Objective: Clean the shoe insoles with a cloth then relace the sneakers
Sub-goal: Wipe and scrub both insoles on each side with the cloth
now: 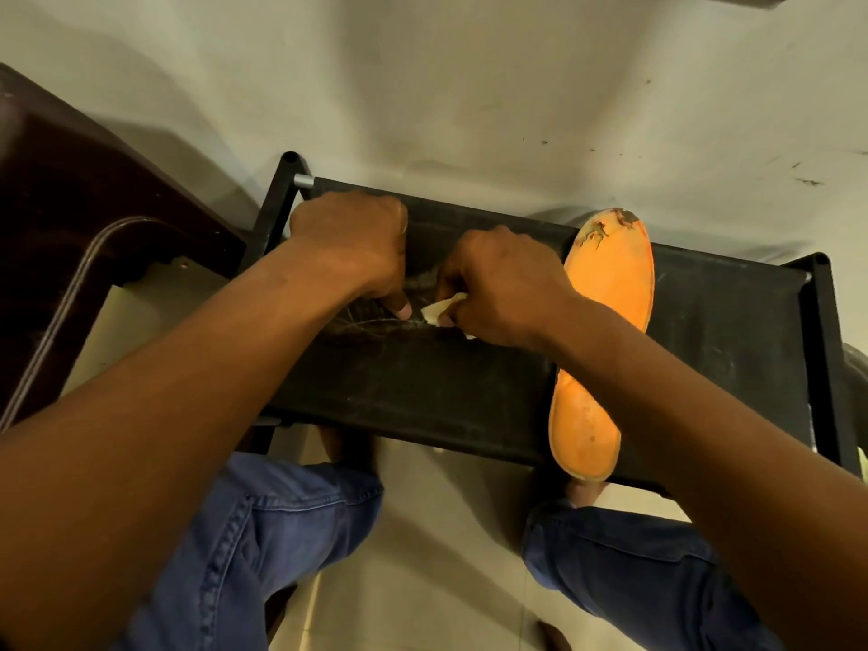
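An orange insole (606, 293) lies lengthwise on the right part of a black fabric shelf (714, 350), its far tip worn and dark. At the shelf's middle lies a dark insole (375, 324), hard to tell from the black fabric and mostly hidden by my hands. My left hand (347, 246) is curled over its far end, thumb pressed down on it. My right hand (498, 284) pinches a small pale cloth (441, 310) against the dark insole, right beside my left thumb. No sneakers or laces are in view.
The shelf's black metal frame (822, 350) runs along both sides, with a post (291, 162) at the far left corner. Dark brown wooden furniture (70, 204) stands at the left. A pale wall is behind, and my knees in blue jeans (291, 523) are below the shelf over a tiled floor.
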`<state>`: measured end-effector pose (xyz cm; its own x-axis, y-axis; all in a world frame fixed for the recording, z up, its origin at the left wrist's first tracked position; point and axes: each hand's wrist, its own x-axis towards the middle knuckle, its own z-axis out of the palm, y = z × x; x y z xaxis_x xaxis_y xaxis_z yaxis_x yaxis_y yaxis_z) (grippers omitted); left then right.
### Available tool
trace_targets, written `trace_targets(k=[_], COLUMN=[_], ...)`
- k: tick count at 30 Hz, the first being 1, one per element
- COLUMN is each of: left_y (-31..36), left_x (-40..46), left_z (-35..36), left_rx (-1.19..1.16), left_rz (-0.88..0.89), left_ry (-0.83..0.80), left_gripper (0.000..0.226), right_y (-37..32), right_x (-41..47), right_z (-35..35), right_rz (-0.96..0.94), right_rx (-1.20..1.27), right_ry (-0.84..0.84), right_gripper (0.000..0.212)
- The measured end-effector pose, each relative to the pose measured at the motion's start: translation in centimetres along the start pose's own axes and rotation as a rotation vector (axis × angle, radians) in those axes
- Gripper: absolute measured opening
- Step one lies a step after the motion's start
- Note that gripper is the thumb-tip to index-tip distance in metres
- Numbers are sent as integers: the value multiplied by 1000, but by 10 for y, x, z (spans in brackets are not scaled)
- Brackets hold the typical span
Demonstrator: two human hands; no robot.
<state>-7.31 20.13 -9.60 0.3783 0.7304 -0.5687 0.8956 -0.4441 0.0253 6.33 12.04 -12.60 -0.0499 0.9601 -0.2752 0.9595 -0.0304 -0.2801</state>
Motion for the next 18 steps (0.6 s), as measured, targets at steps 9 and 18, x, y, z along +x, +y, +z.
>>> trace_targets(k=[9, 18], left_y=[-3, -5], left_x=[1, 6], left_z=[0, -1], left_rx=[20, 11], left_rz=[-14, -49], left_ry=[-7, -56], left_gripper=[63, 58], right_y=[-9, -16], right_x=[6, 1], right_z=[10, 11], right_rz=[53, 21], right_rx=[33, -27], right_ry=[209, 159], right_gripper=[20, 20])
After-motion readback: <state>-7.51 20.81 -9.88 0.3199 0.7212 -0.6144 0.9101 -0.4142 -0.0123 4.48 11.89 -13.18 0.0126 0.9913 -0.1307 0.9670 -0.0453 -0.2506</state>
